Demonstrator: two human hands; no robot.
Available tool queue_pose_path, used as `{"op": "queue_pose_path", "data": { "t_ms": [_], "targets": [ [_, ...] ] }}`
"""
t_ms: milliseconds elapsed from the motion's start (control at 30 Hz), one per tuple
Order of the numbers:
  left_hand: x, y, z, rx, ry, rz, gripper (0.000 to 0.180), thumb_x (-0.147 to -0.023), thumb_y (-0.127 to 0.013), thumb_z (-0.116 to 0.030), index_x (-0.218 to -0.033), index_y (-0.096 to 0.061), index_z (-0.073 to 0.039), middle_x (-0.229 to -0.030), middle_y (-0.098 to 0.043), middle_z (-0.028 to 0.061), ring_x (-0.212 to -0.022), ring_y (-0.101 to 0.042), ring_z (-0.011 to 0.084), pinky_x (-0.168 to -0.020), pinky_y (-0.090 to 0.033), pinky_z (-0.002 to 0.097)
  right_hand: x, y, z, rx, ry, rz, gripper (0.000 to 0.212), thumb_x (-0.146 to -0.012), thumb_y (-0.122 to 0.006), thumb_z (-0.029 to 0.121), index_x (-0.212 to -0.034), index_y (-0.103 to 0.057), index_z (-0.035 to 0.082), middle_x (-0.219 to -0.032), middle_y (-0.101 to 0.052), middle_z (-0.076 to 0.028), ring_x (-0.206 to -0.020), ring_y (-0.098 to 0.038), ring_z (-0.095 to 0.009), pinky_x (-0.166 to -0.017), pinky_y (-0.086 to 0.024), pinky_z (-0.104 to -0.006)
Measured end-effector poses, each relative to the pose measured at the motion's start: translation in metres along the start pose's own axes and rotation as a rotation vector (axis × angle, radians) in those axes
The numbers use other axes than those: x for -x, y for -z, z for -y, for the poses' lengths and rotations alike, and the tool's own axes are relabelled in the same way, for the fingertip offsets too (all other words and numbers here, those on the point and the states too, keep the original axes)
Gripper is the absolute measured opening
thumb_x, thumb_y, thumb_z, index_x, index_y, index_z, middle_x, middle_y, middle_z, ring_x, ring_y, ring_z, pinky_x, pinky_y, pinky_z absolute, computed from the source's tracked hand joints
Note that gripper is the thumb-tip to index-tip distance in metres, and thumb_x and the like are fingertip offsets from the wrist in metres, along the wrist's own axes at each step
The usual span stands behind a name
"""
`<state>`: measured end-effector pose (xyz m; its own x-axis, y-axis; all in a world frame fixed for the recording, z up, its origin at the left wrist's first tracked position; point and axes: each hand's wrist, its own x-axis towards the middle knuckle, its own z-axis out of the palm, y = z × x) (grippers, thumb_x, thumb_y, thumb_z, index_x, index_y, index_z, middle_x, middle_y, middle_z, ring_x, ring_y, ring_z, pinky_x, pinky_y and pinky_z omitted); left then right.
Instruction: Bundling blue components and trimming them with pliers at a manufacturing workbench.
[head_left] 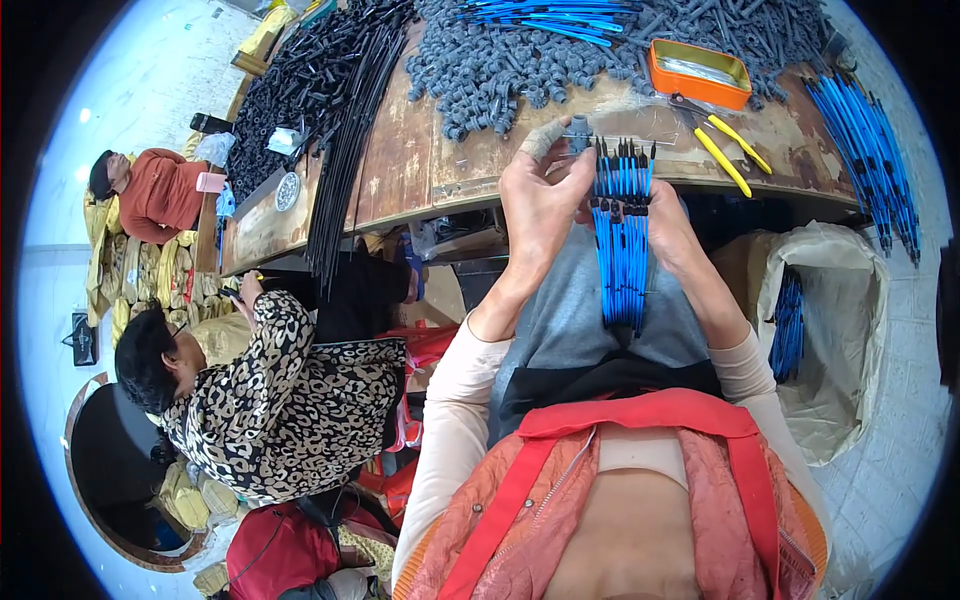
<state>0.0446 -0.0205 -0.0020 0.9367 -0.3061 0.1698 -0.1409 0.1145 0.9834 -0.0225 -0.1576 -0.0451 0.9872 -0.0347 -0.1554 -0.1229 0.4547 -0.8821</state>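
Over my lap, at the table's front edge, a bundle of thin blue rods with black tips and collars [622,260] hangs down. My right hand [672,228] is closed round its right side, most of the fingers hidden behind the rods. Just left of the bundle's top, my left hand [540,195] pinches a small grey plastic fitting [578,130] between thumb and forefinger. A tan wrap covers that forefinger's tip. The fitting is beside the leftmost rod tips; whether it touches them I cannot tell.
Grey fittings [490,80] are heaped across the table. Yellow-handled pliers [722,160] and an orange tray [700,92] lie at right, near more blue rods [870,160]. Black rods [345,170] overhang the edge at left. A lined bin [835,340] stands at right; two people are at left.
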Motion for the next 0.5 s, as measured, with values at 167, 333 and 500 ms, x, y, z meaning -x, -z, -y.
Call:
{"op": "queue_pose_path", "data": {
  "t_ms": [167, 333, 500],
  "targets": [
    [-0.006, 0.007, 0.001, 0.132, 0.069, 0.002, 0.044, -0.081, -0.073, -0.002, -0.121, -0.058, 0.005, -0.097, -0.063, 0.0046, -0.085, -0.06, 0.0083, -0.077, -0.05, 0.0219, 0.01, -0.005, -0.009, 0.121, 0.22, -0.103, 0.036, -0.09, -0.066, 0.014, -0.121, -0.056, 0.0, -0.1, -0.069, -0.009, -0.092, -0.067, -0.016, -0.078, -0.052, -0.0271],
    [-0.004, 0.013, -0.008, 0.194, 0.131, 0.053, 0.041, -0.082, -0.072, -0.003, -0.12, -0.059, 0.005, -0.096, -0.064, 0.0037, -0.086, -0.06, 0.0085, -0.08, -0.05, 0.0233, 0.022, -0.011, -0.011, 0.386, 0.326, -0.277, 0.035, -0.091, -0.061, 0.0, -0.124, -0.052, -0.002, -0.105, -0.066, -0.007, -0.095, -0.06, -0.009, -0.082, -0.049, -0.0237],
    [0.003, 0.01, -0.015, 0.167, 0.083, 0.026, 0.037, -0.087, -0.069, -0.005, -0.12, -0.059, 0.006, -0.098, -0.066, 0.0078, -0.088, -0.062, 0.0111, -0.078, -0.052, 0.025, 0.023, -0.009, -0.012, 0.303, 0.366, -0.207, 0.029, -0.09, -0.059, -0.001, -0.119, -0.059, -0.002, -0.106, -0.067, -0.004, -0.096, -0.06, -0.007, -0.085, -0.047, -0.0227]
  ]
}}
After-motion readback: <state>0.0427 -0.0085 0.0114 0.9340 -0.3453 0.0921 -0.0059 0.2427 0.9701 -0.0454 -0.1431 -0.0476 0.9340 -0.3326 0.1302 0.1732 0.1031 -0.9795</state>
